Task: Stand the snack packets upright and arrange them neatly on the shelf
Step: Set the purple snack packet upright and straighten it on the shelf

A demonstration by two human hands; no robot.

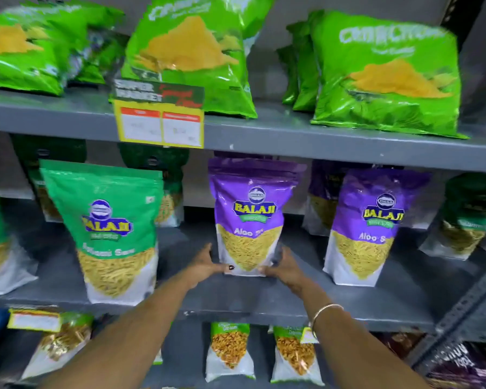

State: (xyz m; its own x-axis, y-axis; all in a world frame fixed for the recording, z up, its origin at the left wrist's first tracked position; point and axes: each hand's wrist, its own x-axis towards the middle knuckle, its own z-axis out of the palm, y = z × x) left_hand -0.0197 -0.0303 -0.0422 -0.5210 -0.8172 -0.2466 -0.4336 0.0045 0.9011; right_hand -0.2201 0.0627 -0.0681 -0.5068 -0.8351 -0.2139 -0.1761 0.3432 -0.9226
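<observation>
Both hands, left hand (205, 266) and right hand (285, 269), clasp purple packet (250, 220) upright.

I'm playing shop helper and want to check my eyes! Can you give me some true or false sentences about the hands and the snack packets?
1. Both hands hold the purple packet at its bottom. True: the left hand and right hand grip its lower corners.
2. The purple packet is lying flat. False: it stands upright on the middle shelf.
3. The green packet stands to its left. True.
4. The top shelf holds purple packets. False: those are bright green bags.
5. The right wrist wears a bangle. True.
</observation>
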